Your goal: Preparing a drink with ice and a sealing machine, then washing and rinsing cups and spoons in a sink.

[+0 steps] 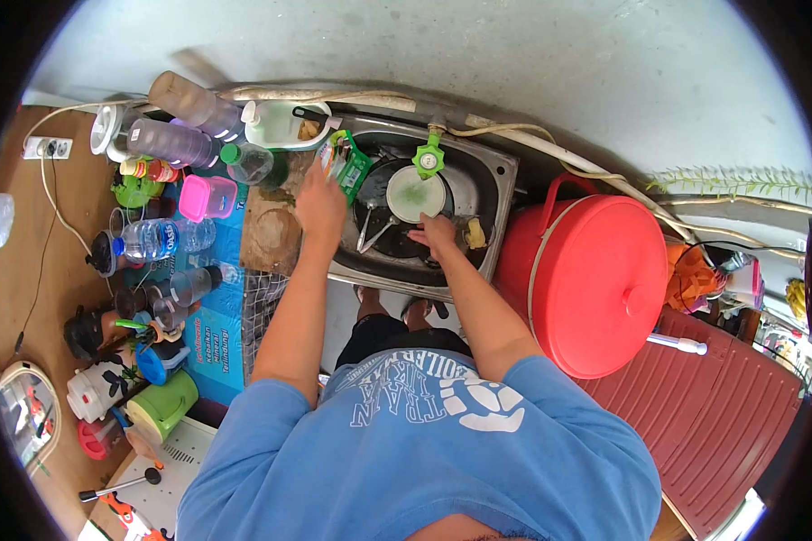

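My left hand [322, 203] grips the lower edge of a green and white plastic pouch [352, 169] at the left rim of the stainless steel sink [471, 145]. Inside the basin, my right hand [436, 237] is by the lower edge of a round white dish [415, 196], its fingers spread; whether they touch the dish is unclear. Green liquid or residue lies on the dish, which rests over a dark pan. Two metal spoons [376, 234] lie left of my right hand. A yellow sponge [475, 234] is to its right. The green-handled tap [428, 159] stands above the dish.
A large red lidded tub [602, 291] stands right of the sink. Left of it are a wooden board [268, 233], a green-capped bottle [249, 162], a pink container [207, 197] and several bottles and cups. A white tray [285, 122] with a soap dispenser sits behind.
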{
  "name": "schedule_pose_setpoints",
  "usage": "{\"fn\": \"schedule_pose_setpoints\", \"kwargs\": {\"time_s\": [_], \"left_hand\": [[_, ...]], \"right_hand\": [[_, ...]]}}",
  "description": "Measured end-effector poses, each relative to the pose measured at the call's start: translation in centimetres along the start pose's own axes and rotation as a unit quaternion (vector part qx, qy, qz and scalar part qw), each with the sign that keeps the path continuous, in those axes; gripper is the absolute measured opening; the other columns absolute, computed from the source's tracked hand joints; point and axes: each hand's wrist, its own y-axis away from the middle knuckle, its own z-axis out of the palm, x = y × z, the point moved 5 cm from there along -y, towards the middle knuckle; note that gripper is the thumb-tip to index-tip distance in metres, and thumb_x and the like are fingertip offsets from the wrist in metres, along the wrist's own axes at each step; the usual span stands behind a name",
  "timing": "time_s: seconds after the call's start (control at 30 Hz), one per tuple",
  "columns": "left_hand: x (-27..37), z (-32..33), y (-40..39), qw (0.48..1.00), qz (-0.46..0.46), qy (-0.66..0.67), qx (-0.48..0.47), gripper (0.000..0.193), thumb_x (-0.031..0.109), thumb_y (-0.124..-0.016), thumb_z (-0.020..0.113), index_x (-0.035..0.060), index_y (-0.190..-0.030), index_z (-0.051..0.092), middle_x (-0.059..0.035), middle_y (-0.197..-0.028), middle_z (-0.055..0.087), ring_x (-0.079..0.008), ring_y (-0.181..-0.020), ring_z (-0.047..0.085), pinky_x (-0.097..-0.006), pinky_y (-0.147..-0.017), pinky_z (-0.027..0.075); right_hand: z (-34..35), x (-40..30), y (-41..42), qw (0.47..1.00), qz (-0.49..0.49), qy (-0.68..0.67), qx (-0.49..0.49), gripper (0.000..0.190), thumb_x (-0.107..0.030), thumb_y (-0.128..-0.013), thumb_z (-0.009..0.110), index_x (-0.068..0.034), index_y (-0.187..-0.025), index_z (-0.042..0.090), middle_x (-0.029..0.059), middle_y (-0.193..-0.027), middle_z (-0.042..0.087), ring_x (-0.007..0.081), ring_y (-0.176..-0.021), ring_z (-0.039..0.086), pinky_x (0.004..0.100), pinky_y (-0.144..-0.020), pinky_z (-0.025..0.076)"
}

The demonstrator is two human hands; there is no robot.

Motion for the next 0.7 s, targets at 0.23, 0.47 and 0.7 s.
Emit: {"fn": "schedule_pose_setpoints", "kwargs": {"time_s": [0.23, 0.47, 0.7], "left_hand": [[15.3, -0.2, -0.5, 0.960, 0.195, 0.041, -0.195, 0.049, 0.037, -0.081, 0.072, 0.0085, -0.120, 0.062, -0.0213, -0.084, 0.069, -0.0390, -0.080, 0.068, -0.0456, -0.070, 0.054], [15.0, -1.9, -0.4, 0.892, 0.381, -0.020, -0.241, 0.023, 0.007, -0.080, 0.059, 0.0068, -0.103, 0.065, -0.0155, -0.078, 0.065, -0.0348, -0.079, 0.067, -0.0451, -0.066, 0.054], [3.7, -3.6, 4.0, 0.924, 0.262, 0.015, -0.278, 0.013, 0.011, -0.081, 0.065, 0.0023, -0.090, 0.066, -0.0125, -0.081, 0.064, -0.0330, -0.078, 0.066, -0.0404, -0.067, 0.054]], "right_hand": [[0.0, 0.4, 0.3, 0.997, -0.053, -0.050, -0.012, 0.019, -0.005, -0.088, 0.053, 0.007, -0.102, 0.050, 0.0198, -0.101, 0.062, 0.0313, -0.084, 0.069, 0.0396, -0.076, 0.062], [-0.9, 1.5, 4.1, 0.999, -0.027, -0.026, -0.031, 0.016, -0.004, -0.087, 0.055, 0.007, -0.098, 0.053, 0.0201, -0.097, 0.065, 0.0298, -0.083, 0.070, 0.0396, -0.075, 0.062], [1.8, 0.3, 8.6, 0.994, -0.037, 0.052, -0.090, 0.013, -0.004, -0.087, 0.056, 0.006, -0.095, 0.054, 0.0175, -0.092, 0.065, 0.0266, -0.079, 0.070, 0.0363, -0.070, 0.063]]}}
